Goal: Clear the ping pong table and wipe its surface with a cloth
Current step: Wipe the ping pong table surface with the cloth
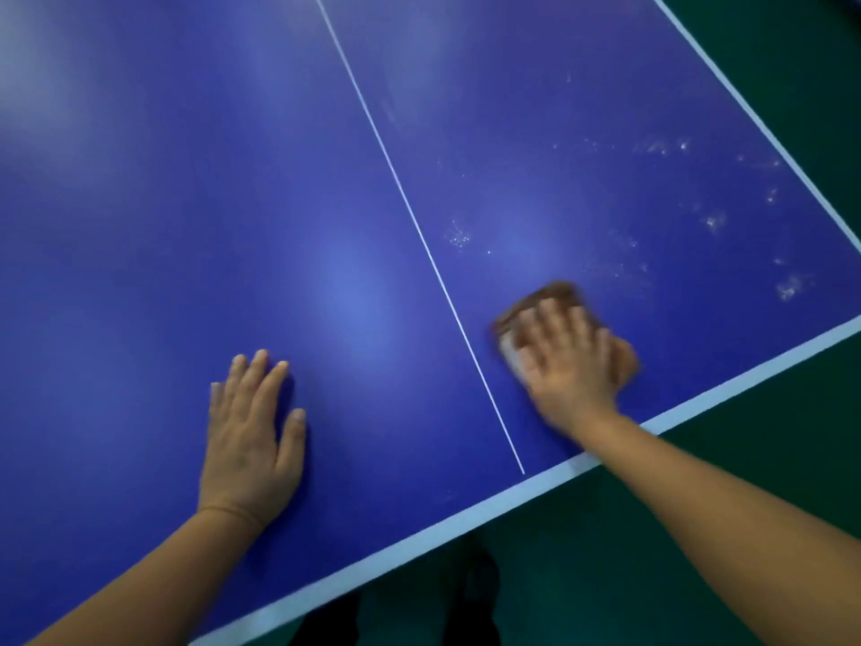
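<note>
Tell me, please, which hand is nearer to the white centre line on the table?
Right. The right hand presses the brown cloth just right of the centre line; the left hand lies flat farther off on the other side.

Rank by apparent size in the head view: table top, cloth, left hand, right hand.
1. Table top, by far the largest.
2. Left hand and right hand: look alike, so unranked.
3. Cloth, mostly hidden under the right hand, so unsure.

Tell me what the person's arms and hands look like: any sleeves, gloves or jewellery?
Both forearms are bare, with no sleeves in view. The left hand and right hand wear no gloves, and no rings, watch or bracelet show. The right hand is blurred, so small details there are unclear.
</note>
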Motion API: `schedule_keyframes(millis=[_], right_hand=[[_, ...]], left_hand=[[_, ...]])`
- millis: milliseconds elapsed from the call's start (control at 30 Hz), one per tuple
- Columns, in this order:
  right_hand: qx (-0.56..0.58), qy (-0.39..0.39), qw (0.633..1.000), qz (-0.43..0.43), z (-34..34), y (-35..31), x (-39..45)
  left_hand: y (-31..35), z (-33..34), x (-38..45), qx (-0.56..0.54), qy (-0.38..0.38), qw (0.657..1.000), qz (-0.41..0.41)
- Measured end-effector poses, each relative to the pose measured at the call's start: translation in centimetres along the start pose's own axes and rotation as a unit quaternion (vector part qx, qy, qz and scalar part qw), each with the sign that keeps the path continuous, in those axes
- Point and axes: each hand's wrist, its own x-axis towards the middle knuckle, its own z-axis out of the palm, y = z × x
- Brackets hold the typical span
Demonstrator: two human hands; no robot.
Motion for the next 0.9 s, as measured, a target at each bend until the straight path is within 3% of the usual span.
schedule_keyframes(millis=[67,100,133,233,333,400,467,533,600,667,767,833,900], right_hand=[[0.062,-0.027,0.972,0.226,-1.3,3.7,1.8],[0.087,-0.039,0.961,0.260,-1.7,3.2,2.0],[0.083,-0.031,0.967,0.240,-1.6,1.5,1.7],[0.073,-0.029,0.997,0.012,-0.5,-6.1,-2.0],[0.051,-0.048,0.984,-0.165,-0.5,-8.1,-3.1],[0.026,-0.065,0.978,-0.194,-0.7,-6.4,-1.8],[0.024,-0.066,0.986,-0.154,-1.0,-5.6,0.0],[0.056,-0.063,0.994,-0.072,-1.4,-7.2,1.5],[0.047,-0.069,0.992,-0.093,-1.3,-11.0,1.0],[0.028,-0.070,0.960,-0.269,-1.0,-14.3,-1.3],[0.006,-0.042,0.833,-0.552,0.0,-13.5,-6.5],[-0.013,-0.042,0.774,-0.632,0.5,-10.0,-6.9],[-0.028,-0.024,0.778,-0.628,0.4,-7.5,-4.1]], left_hand=[[-1.0,-1.2,-3.3,0.032,0.037,0.995,-0.088],[-1.5,-1.7,-5.5,0.052,0.054,0.988,-0.132],[-1.9,-1.9,-7.9,0.071,0.068,0.981,-0.168],[-1.9,-1.2,-13.7,0.132,0.075,0.960,-0.236],[-1.7,-0.4,-14.4,0.169,0.056,0.955,-0.237],[-1.9,-0.3,-14.3,0.176,0.046,0.956,-0.229],[-2.1,-0.2,-14.8,0.185,0.049,0.954,-0.229],[-2.0,0.0,-15.0,0.193,0.050,0.953,-0.228],[-2.1,-0.1,-14.8,0.191,0.045,0.955,-0.224],[-2.2,-0.2,-14.7,0.200,0.038,0.953,-0.223],[-2.3,-0.1,-14.9,0.201,0.038,0.954,-0.218],[-2.3,-0.2,-14.9,0.200,0.043,0.954,-0.220],[-2.3,-0.2,-14.9,0.203,0.040,0.954,-0.217]])
